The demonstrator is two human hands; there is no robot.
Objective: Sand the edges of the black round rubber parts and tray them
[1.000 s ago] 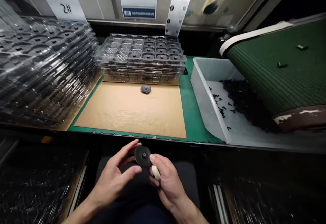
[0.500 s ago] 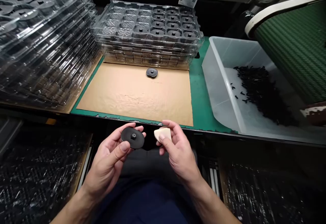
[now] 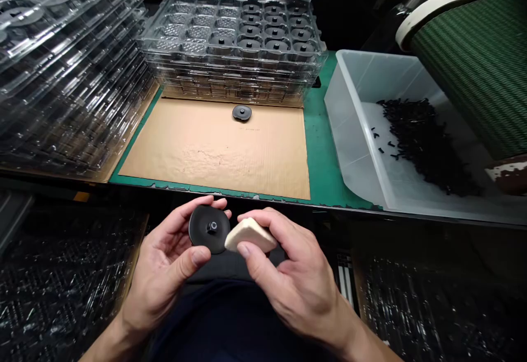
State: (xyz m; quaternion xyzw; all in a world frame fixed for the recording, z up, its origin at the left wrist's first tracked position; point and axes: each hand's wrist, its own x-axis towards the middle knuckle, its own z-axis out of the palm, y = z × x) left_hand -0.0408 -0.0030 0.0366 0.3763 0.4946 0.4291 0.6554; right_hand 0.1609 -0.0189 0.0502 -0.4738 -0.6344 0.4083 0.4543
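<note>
A round black disc (image 3: pixel 201 234) with a short square post at its centre is held in my left hand (image 3: pixel 167 260), thumb on the near rim and fingers behind. In my right hand (image 3: pixel 294 266) a cream-coloured pad (image 3: pixel 249 235), like a piece of sponge or felt, is pinched between thumb and fingers. The pad's left edge is at the disc's right rim; whether they touch I cannot tell. A second black disc (image 3: pixel 242 112) lies on the cardboard sheet (image 3: pixel 214 153), beyond both hands.
Behind the cardboard stands a stack of clear trays (image 3: pixel 234 71), the top one partly filled with black discs. A taller tray stack (image 3: pixel 74 88) is at left. At right, a translucent bin (image 3: pixel 354 131) holds many small black parts (image 3: pixel 424 148), below a green conveyor belt (image 3: pixel 477 55).
My right hand has moved left and brought the pad up to the disc. The disc has tilted to face me more. The view has shifted slightly.
</note>
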